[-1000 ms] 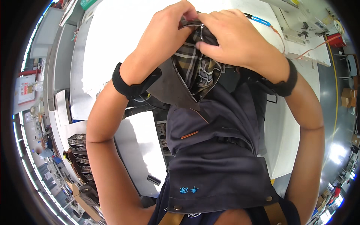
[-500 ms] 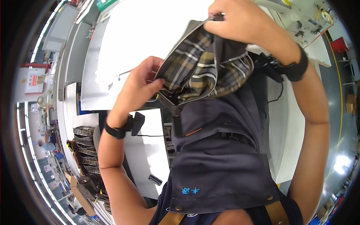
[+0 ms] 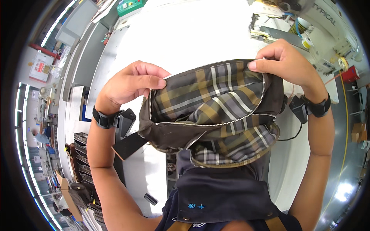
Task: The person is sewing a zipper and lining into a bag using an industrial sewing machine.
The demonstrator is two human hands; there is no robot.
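Note:
Between my two hands hangs a dark brown bag (image 3: 173,135) with its zippers undone, showing a plaid lining (image 3: 216,90) in olive, black and white. My left hand (image 3: 133,82) pinches the far left corner of the opening between thumb and fingers. At the far right of the same edge, my right hand (image 3: 283,63) grips the rim with its thumb on the lining. A second zipped opening (image 3: 239,144) gapes on the near side, with plaid inside. A dark flat tab (image 3: 130,146) sticks out at the bag's left end.
A white worktable (image 3: 192,34) lies beyond the bag. Sewing machine parts (image 3: 275,32) stand at the far right, and a green box (image 3: 130,7) at the far left. Several plaid-lined pieces (image 3: 81,154) are stacked at my left. A small black object (image 3: 150,199) lies on a white surface nearby.
The bag has turned from slanting to nearly level, its opening spread wider. My right hand has come down and nearer; my left hand remains at the bag's left end.

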